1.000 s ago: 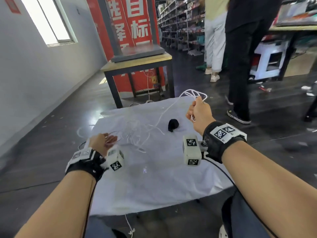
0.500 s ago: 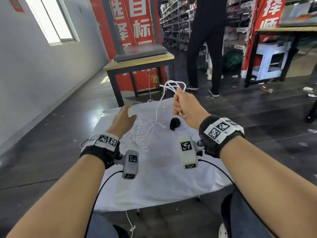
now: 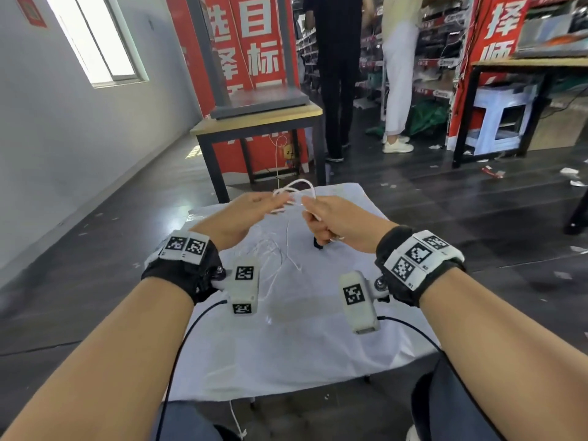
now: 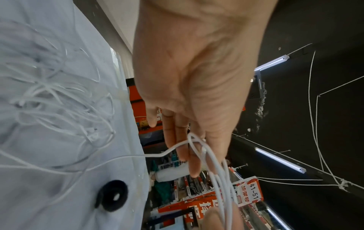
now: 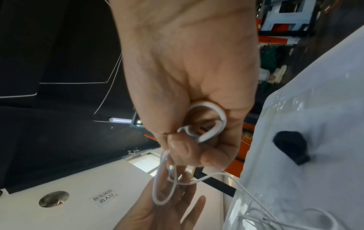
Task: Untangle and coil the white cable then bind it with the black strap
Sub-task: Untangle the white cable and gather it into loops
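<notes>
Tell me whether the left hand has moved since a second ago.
Yes. The left hand has risen from the table's left side to the cable loops at the right hand.

Warehouse: stocked shelving aisles point(image 3: 436, 43), red banners point(image 3: 251, 43).

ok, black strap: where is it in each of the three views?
Head: black strap sits at centre, mostly hidden behind the right hand; only a sliver shows on the white cloth.
Left wrist: lower left, a rolled ring lying on the cloth.
Right wrist: right of centre, on the cloth.
Shared landmark: the white cable loops held between both hands.
</notes>
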{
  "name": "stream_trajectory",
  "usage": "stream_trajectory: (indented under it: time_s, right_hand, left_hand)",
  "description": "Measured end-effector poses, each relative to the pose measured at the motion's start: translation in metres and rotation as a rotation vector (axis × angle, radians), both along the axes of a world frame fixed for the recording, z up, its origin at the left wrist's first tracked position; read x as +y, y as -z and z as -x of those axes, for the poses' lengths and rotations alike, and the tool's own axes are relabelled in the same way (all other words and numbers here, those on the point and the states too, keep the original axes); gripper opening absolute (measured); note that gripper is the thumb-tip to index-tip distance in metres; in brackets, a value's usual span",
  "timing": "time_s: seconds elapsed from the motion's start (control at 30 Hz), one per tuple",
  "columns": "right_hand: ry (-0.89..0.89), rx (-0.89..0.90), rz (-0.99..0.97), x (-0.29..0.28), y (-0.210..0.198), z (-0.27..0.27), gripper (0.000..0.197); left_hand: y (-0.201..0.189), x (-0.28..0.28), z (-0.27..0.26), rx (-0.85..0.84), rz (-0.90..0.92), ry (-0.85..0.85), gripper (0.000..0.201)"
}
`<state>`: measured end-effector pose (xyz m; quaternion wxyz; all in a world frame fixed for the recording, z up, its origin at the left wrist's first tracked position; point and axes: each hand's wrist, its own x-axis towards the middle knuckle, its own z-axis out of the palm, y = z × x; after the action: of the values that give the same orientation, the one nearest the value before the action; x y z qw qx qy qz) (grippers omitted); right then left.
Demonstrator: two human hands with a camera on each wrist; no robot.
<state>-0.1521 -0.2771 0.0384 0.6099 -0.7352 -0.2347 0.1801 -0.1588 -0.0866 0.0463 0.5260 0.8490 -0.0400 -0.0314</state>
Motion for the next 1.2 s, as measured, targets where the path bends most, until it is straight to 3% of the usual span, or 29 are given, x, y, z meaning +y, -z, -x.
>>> stream_trajectory:
  time_s: [0.07, 0.17, 0.33, 0.43, 0.57, 0.73, 0.93, 1.1, 1.2]
  right_hand:
    - [-0.022, -0.004, 0.081, 0.002, 0.009, -0.001, 0.037]
    - [-0.045, -0.003, 0.136, 0.004, 0.024, -0.005, 0.037]
    - [-0.008, 0.195, 0.087, 0.007, 0.050, -0.019, 0.032]
    - [0.035, 0.158, 0.094, 0.009, 0.059, -0.028, 0.026]
    - [0.006, 0.116, 0.097, 0.007, 0.067, -0.036, 0.030]
    - [0.015, 0.106, 0.031, 0.002, 0.075, -0.043, 0.039]
    - [0.002, 0.087, 0.034, -0.003, 0.075, -0.047, 0.024]
    - [0.047, 0.120, -0.070, -0.004, 0.079, -0.054, 0.024]
    - [0.071, 0.304, -0.330, -0.008, 0.075, -0.053, 0.023]
  left_hand:
    - [0.010, 0.006, 0.001, 0.010, 0.000, 0.011, 0.022]
    - [0.020, 0.010, 0.003, 0.018, 0.029, -0.002, 0.020]
    - [0.036, 0.011, -0.003, 0.022, -0.127, 0.000, 0.020]
    - [0.044, 0.009, -0.009, 0.022, -0.118, -0.011, 0.009]
    - [0.055, 0.008, -0.019, -0.006, 0.009, -0.097, 0.020]
    - [0.068, 0.006, -0.025, -0.028, 0.218, -0.155, 0.016]
    - [0.061, 0.008, -0.029, 0.057, 0.619, -0.083, 0.021]
    - [0.060, 0.001, -0.025, 0.050, 0.667, -0.104, 0.022]
    - [0.060, -0.002, -0.023, 0.045, 0.634, -0.114, 0.022]
